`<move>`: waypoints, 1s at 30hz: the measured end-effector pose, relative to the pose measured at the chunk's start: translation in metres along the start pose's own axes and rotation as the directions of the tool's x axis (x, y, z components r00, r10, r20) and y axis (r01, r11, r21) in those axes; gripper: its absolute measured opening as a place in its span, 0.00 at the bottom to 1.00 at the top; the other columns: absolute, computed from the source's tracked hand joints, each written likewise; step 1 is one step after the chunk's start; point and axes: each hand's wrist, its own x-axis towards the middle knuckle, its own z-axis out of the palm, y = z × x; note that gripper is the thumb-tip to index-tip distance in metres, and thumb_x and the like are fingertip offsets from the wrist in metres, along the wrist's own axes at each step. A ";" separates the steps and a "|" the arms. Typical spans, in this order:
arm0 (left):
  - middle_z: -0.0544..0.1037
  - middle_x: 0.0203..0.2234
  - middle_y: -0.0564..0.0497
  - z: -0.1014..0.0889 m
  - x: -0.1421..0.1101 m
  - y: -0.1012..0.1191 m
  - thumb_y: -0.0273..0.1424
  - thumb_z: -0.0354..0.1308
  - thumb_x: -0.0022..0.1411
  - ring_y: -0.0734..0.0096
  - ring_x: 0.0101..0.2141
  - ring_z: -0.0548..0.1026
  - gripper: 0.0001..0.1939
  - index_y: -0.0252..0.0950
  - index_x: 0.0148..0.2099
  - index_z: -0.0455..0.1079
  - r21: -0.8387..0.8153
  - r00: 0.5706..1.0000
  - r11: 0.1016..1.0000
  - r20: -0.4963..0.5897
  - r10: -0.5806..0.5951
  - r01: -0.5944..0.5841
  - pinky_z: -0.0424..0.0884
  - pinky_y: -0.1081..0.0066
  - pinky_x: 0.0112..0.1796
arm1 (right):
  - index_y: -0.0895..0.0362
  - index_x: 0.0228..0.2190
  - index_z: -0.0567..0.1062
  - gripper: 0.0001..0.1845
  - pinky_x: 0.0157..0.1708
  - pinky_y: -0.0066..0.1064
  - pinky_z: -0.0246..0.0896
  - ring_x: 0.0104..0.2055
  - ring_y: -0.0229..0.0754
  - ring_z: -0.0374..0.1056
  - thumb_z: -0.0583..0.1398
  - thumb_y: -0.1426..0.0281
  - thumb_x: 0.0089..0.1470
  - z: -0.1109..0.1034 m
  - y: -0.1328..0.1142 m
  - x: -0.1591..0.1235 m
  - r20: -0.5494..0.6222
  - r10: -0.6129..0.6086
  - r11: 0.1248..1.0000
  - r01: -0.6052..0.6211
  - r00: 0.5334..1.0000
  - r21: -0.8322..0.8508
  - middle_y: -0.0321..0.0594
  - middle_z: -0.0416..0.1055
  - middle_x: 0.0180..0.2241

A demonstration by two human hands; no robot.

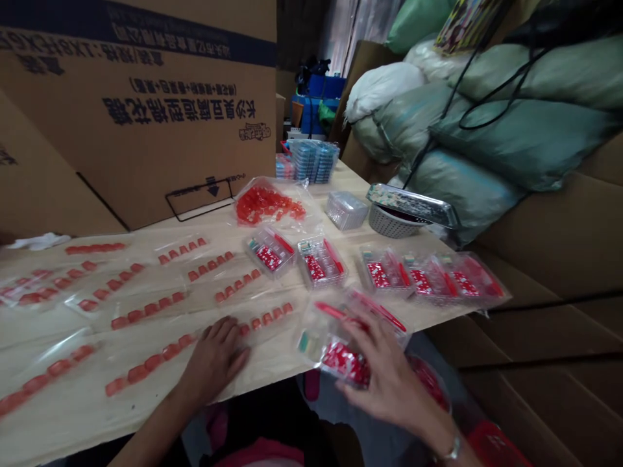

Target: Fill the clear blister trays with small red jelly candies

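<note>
Head view: the fingers point(228, 337) of the left hand point(214, 360) lie flat and slightly apart, pressing on nothing but a clear plastic sleeve point(150, 357) that holds a row of red-orange false nails point(150, 360). The fingers point(363, 340) of the right hand point(389, 383) are spread and curved over a clear plastic pack point(335, 350); they touch it, but blur hides whether they are clamped on it. The pack tilts at the near edge of the table, holding red sticks point(335, 311) and a red patterned card point(345, 363). A thin bracelet point(452, 447) circles the right wrist.

More sleeves of nails spread left across a tan cardboard tabletop point(121, 415). To the right, further packs point(428, 279) stand in a row. Beyond them lie a clear bag of loose red nails point(270, 202), a stack of blue-toned packs point(314, 161), an unfilled clear box point(346, 209) and a grey slotted basket point(389, 222) with a foil tray point(413, 204) resting across it. A large cardboard carton point(136, 110) stands far left, and bulging green and white sacks point(487, 130) are heaped on the right.
</note>
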 end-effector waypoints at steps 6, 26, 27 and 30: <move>0.75 0.47 0.42 -0.022 0.013 -0.022 0.32 0.48 0.64 0.61 0.48 0.72 0.12 0.37 0.45 0.70 -0.160 0.999 0.987 0.036 0.009 -0.003 0.71 0.61 0.46 | 0.52 0.57 0.60 0.45 0.61 0.51 0.40 0.60 0.56 0.49 0.65 0.54 0.38 0.065 -0.063 0.028 0.369 -0.339 0.920 0.224 0.865 0.322 0.47 0.51 0.60; 0.72 0.52 0.39 -0.047 -0.097 -0.009 0.41 0.56 0.58 0.53 0.50 0.70 0.19 0.39 0.50 0.67 0.003 0.998 0.998 0.031 -0.058 0.058 0.66 0.58 0.46 | 0.59 0.56 0.61 0.39 0.50 0.51 0.58 0.54 0.59 0.60 0.61 0.58 0.44 0.013 0.092 0.024 -0.019 0.097 0.973 -0.099 0.995 -0.210 0.55 0.62 0.52; 0.71 0.52 0.39 -0.045 -0.098 -0.009 0.41 0.56 0.58 0.53 0.50 0.70 0.19 0.39 0.50 0.67 0.002 0.997 0.998 0.031 -0.070 0.070 0.66 0.58 0.46 | 0.59 0.56 0.61 0.39 0.50 0.52 0.57 0.54 0.60 0.60 0.60 0.59 0.44 0.011 0.085 0.028 -0.044 0.088 0.970 -0.096 0.995 -0.223 0.56 0.61 0.52; 0.71 0.52 0.39 -0.044 -0.098 -0.009 0.41 0.57 0.58 0.54 0.50 0.70 0.20 0.39 0.50 0.65 0.006 0.998 0.998 0.015 -0.066 0.066 0.67 0.58 0.46 | 0.59 0.57 0.60 0.39 0.52 0.55 0.52 0.56 0.62 0.56 0.59 0.63 0.44 0.004 0.048 0.040 -0.102 0.020 0.975 -0.042 0.995 -0.220 0.56 0.58 0.54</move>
